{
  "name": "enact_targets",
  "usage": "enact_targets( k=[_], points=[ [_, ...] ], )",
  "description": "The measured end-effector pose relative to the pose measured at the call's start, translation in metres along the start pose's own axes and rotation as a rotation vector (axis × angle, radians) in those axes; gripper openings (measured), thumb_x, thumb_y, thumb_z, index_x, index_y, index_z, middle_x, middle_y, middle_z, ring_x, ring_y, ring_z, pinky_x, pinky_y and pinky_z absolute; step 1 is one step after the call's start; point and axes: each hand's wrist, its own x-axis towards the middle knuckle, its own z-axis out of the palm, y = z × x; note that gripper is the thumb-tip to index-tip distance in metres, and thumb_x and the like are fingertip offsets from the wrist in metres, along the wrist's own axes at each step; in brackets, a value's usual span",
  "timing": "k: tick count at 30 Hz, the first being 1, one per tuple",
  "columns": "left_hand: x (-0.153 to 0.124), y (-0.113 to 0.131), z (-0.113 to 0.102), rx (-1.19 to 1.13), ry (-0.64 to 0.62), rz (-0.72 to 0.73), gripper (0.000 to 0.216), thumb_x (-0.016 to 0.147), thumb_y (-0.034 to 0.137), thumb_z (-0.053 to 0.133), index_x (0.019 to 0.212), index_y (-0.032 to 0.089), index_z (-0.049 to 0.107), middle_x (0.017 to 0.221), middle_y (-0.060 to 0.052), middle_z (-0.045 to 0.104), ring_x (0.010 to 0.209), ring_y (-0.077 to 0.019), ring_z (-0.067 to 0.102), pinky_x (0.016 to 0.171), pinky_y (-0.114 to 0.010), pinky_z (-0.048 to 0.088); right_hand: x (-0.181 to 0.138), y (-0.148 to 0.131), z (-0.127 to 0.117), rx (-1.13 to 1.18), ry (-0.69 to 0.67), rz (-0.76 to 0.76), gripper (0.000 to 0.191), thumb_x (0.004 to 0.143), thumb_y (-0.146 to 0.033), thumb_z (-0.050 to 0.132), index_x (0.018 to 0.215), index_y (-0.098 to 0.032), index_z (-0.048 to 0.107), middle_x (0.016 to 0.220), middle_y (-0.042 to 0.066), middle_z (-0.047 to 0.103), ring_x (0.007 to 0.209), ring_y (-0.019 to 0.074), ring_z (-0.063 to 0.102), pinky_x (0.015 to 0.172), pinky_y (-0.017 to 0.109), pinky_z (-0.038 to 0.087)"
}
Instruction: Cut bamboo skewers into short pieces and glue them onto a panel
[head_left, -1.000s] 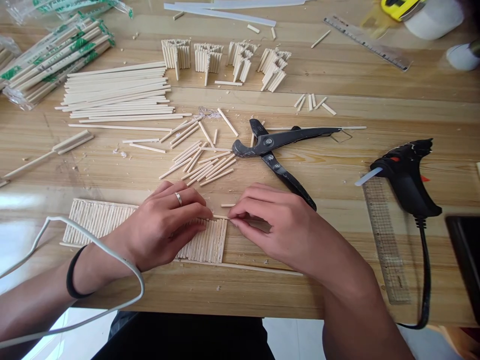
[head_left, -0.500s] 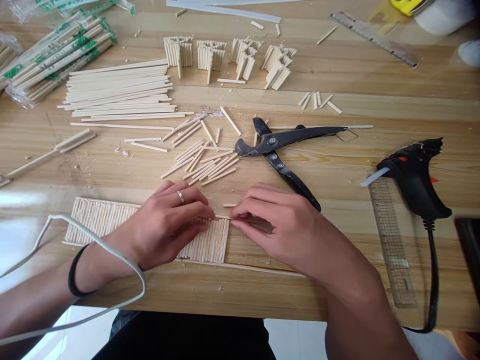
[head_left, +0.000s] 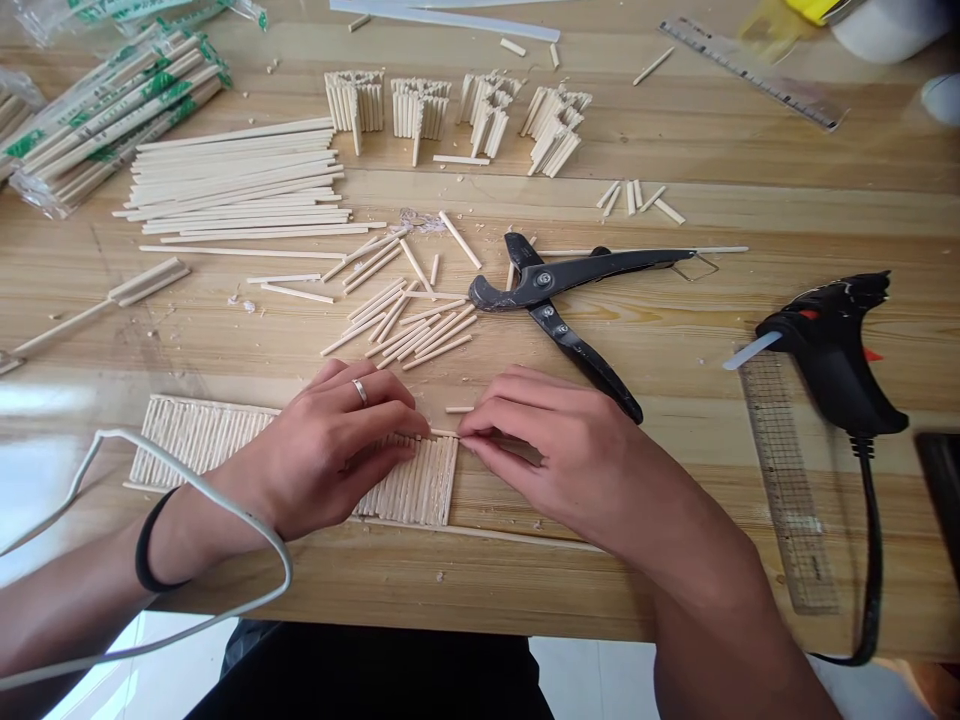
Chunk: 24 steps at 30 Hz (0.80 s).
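Illegibly, green print marks wrappers [head_left: 112, 100]; right fingers [head_left: 474, 441] pinch a stick [head_left: 444, 433].

Near on the counter [head_left: 675, 400] lies the stick mat [head_left: 195, 435] under the left hand [head_left: 330, 450], the right hand [head_left: 555, 460] just right, a short stick [head_left: 444, 433] between their fingers [head_left: 480, 440]. Behind lie cut sticks [head_left: 409, 325]; cutters [head_left: 570, 290], then glue gun [head_left: 832, 345], to their right.

Flat pale mat [head_left: 420, 485], thin stick [head_left: 444, 434] along edge
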Motion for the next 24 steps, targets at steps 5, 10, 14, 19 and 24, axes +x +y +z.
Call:
enact_targets(
  k=[5, 10, 14, 19, 24],
  points=[
    [0.0003, 0.0007, -0.0002, -0.004, -0.004, 0.001, 0.013, 0.103, 0.013, 0.061, 0.113, 0.016, 0.070, 0.107, -0.007, 0.072, 0.098, -0.0213, 0.064, 0.088, -0.037, 0.045, -0.0006, -0.0005, -0.0020, 0.022, -0.005, 0.008, 0.017, 0.099, -0.008, 0.064, 0.090, -0.011, 0.077, 0.086, 0.006, 0.070, 0.083, 0.0202, 0.064, 0.076, 0.034, 0.051],
    [0.0000, 0.0008, -0.0006, 0.009, -0.008, -0.003, 0.013, 0.104, 0.014, 0.061, 0.113, 0.016, 0.070, 0.108, -0.008, 0.072, 0.098, -0.0221, 0.064, 0.088, -0.037, 0.044, -0.0011, 0.0006, -0.0036, 0.008, -0.002, 0.014, 0.017, 0.099, -0.008, 0.063, 0.088, -0.011, 0.076, 0.085, 0.006, 0.071, 0.082, 0.0204, 0.064, 0.076, 0.034, 0.051],
    [0.0006, 0.0006, -0.0016, -0.002, -0.014, -0.004, 0.014, 0.104, 0.014, 0.059, 0.113, 0.016, 0.070, 0.107, -0.007, 0.072, 0.097, -0.0219, 0.063, 0.087, -0.037, 0.042, -0.0007, 0.0010, -0.0030, 0.018, 0.001, 0.001, 0.017, 0.098, -0.006, 0.063, 0.088, -0.012, 0.075, 0.084, 0.006, 0.071, 0.081, 0.0200, 0.064, 0.075, 0.034, 0.051],
    [0.0009, 0.0011, -0.0017, 0.000, -0.015, -0.007, 0.014, 0.104, 0.015, 0.059, 0.114, 0.017, 0.070, 0.106, -0.006, 0.073, 0.097, -0.0224, 0.063, 0.087, -0.037, 0.041, 0.0000, -0.0006, -0.0020, 0.018, 0.001, 0.021, 0.019, 0.100, -0.007, 0.062, 0.087, -0.012, 0.075, 0.084, 0.006, 0.070, 0.081, 0.0204, 0.063, 0.075, 0.035, 0.051],
    [-0.0003, 0.0011, -0.0004, -0.003, -0.011, -0.021, 0.015, 0.104, 0.014, 0.058, 0.114, 0.018, 0.070, 0.108, -0.006, 0.073, 0.098, -0.0227, 0.063, 0.089, -0.038, 0.042, 0.0014, -0.0025, -0.0019, 0.031, -0.008, 0.031, 0.017, 0.099, -0.007, 0.063, 0.087, -0.015, 0.074, 0.084, 0.005, 0.070, 0.081, 0.0202, 0.062, 0.074, 0.034, 0.051]
  ],
)
